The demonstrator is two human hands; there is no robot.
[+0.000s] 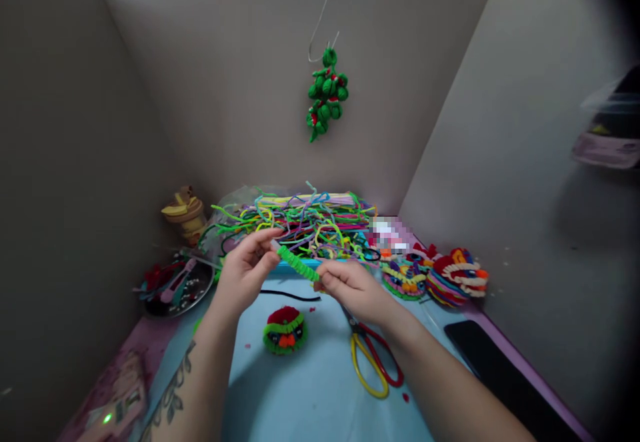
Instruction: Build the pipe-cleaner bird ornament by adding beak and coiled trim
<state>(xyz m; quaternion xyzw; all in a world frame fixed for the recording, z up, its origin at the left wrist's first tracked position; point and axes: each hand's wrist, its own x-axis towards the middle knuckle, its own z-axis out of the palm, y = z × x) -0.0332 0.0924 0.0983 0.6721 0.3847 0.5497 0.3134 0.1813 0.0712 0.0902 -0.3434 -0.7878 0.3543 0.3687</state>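
A bright green coiled pipe cleaner (299, 264) stretches between my two hands above the blue table mat (310, 389). My left hand (249, 269) pinches its upper end, where a pale, whitish tip shows by the fingers. At the lower end, my right hand (353, 287) is closed on it with thumb and fingers. Below lies a small round pipe-cleaner figure (285, 331) in green and red, with dark eyes and an orange beak-like middle. Scissors (373, 355) with one yellow and one red handle rest under my right wrist. A black pipe cleaner (290, 294) lies behind the figure.
A tangled heap of coloured pipe cleaners (305, 222) fills the back. Left are a metal bowl (200, 289) and a brown pot (185, 219). Finished colourful figures (455, 279) and a black phone-like slab (500, 375) lie right. A green ornament (327, 95) hangs from the back panel.
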